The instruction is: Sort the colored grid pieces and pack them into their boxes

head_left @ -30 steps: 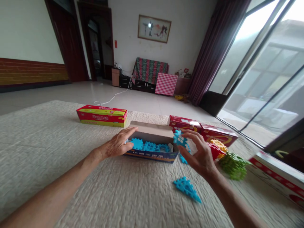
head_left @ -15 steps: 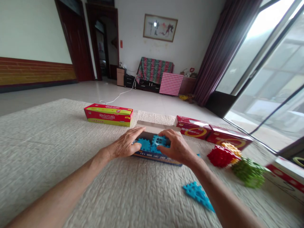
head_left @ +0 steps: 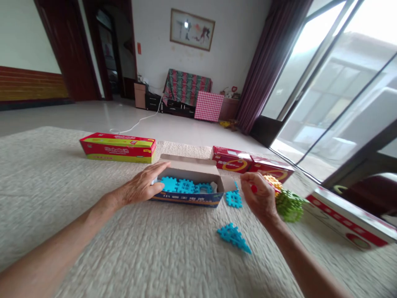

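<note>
A dark blue cardboard box (head_left: 186, 200) stands on the quilted mat with its flap raised at the back. Inside lie several blue interlocking plastic pieces (head_left: 185, 186). My left hand (head_left: 141, 186) clasps the box's left end, thumb at the front and fingers along the back. To the right of the box, my right hand (head_left: 259, 194) has its fingers curled in front of a red block cluster, mostly hidden behind it. Red shows between the fingers; whether they hold it is unclear. A blue square piece (head_left: 233, 199) and a blue triangular piece (head_left: 233, 236) lie on the mat.
A green block cluster (head_left: 290, 205) and yellow pieces (head_left: 273, 182) sit beyond my right hand. A red-and-yellow box (head_left: 118, 149) stands at back left. Dark red boxes (head_left: 231, 159) are behind to the right, and a white-and-red box (head_left: 350, 219) lies far right.
My right hand has left the blue pieces in the box and moved right, to the red cluster. My left hand stays at the box's left end. The view has turned right.
</note>
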Demonstrator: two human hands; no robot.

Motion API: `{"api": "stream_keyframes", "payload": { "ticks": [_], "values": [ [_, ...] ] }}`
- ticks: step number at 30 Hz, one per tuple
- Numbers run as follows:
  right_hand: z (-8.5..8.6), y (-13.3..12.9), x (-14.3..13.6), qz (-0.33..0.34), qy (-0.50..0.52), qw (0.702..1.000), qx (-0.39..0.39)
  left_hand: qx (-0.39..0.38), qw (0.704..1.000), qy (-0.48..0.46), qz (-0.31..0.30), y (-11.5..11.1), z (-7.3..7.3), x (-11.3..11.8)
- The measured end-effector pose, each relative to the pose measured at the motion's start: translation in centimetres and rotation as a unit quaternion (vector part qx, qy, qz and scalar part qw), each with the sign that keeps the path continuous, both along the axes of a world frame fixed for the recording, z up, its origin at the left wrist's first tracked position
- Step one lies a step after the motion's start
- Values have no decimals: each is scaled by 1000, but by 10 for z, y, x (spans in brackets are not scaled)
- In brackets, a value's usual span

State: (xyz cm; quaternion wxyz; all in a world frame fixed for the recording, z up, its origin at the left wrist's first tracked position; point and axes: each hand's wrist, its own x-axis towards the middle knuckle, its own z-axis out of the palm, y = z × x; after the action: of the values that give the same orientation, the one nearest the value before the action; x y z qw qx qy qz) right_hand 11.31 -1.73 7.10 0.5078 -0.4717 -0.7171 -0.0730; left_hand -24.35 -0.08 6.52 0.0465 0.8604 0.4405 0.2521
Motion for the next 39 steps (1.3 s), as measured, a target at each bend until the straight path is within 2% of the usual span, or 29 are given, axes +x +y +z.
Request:
{"api": "stream_keyframes", "payload": {
  "ticks": [4,7,12,16,28,31,34,37,39],
  "values": [
    [-40,-5,26,19,-35,996,-76,2,1000,6,7,1,-1,-1],
    [-55,-6,29,27,-41,991,-126,-16,1000,22,8,0,0,-2],
    [-55,-8,26,56,-75,981,-169,-9,1000,16,10,3,-2,-5],
    [-56,-10,27,47,-122,973,-190,-4,1000,6,0,7,-7,-7],
    [-62,-8,32,20,-116,979,-169,-8,1000,6,4,1,1,-2],
    [-48,-7,35,-1,-32,992,-124,-5,1000,0,5,-1,2,-1],
    [-15,-5,22,22,31,995,-97,-10,1000,5,1,-2,4,0],
    [18,0,-8,101,-21,991,-80,-12,1000,2,-2,-2,3,0],
    [31,6,-30,146,-92,981,-91,-10,1000,-3,-1,-1,2,0]
  ]
}}
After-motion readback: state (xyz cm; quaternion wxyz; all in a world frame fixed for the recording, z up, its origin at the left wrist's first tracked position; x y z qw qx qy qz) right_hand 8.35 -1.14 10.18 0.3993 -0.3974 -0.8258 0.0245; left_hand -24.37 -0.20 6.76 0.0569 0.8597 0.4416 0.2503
